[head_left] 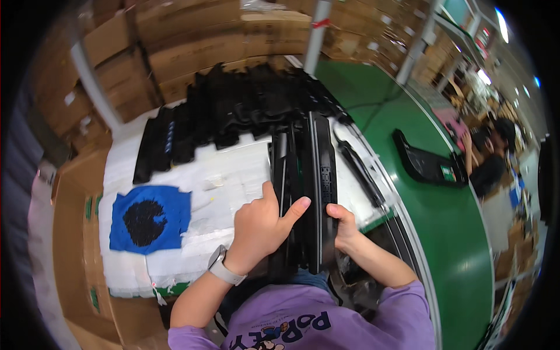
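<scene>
Long black plastic parts [317,175] stand upright in front of me, side by side; the nearest has a small grid of openings on its face. My left hand [262,219] grips them from the left, with its thumb across the near side. On the right edge, my right hand [343,224] holds the same part, its thumb along the side and its other fingers hidden behind. A slim black strip [360,169] lies just right of the parts, on the white padded table [216,192].
Many black plastic pieces [245,99] lie in a row along the table's far side. A blue cloth [181,213] with a pile of small black pieces [144,223] is at left. On the green conveyor [466,251] rests a curved black part [429,163], near a co-worker [496,154]. A cardboard box [76,256] stands left.
</scene>
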The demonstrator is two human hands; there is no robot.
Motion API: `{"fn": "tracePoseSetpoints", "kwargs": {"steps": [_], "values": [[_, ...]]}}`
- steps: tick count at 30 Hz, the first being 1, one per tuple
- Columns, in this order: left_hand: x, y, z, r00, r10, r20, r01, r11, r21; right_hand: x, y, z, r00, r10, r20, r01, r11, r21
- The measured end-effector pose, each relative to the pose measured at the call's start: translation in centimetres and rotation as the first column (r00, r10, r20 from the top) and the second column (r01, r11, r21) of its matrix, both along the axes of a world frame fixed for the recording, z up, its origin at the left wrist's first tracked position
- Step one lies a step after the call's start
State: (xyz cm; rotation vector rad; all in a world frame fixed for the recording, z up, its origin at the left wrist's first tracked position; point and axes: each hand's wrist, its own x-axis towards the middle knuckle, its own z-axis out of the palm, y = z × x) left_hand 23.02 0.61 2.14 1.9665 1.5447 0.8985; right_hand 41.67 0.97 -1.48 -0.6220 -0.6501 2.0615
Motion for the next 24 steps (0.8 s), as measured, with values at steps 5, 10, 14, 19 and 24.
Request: {"fn": "tracePoseSetpoints", "kwargs": {"steps": [5, 10, 14, 19, 24], "values": [[7.1, 0.0, 5.5, 0.926, -0.062, -0.373, 0.185, 0.935, 0.302, 3.7, -3.1, -2.4, 0.885, -0.383, -0.263, 0.368, 0.924, -0.109], [17.0, 1.8, 8.8, 0.785, -0.553, -0.279, 0.574, 0.819, -0.008, 12.5, -6.6, 0.1, 0.610, -0.745, -0.268, 0.784, 0.618, 0.066], [21.7, 1.9, 6.0, 0.673, -0.725, 0.148, 0.728, 0.685, 0.043, 21.5, -10.7, 1.6, 0.251, -0.932, -0.261, 0.966, 0.222, 0.134], [19.3, 1.7, 3.0, 0.531, -0.847, 0.019, 0.847, 0.531, -0.010, 37.2, -16.2, 0.9, 0.154, -0.988, 0.006, 0.979, 0.154, 0.137], [13.5, 2.3, 0.0, 0.664, -0.747, 0.046, 0.748, 0.660, -0.070, 45.5, -19.1, 0.6, 0.061, -0.866, 0.496, 0.952, 0.200, 0.233]]}}
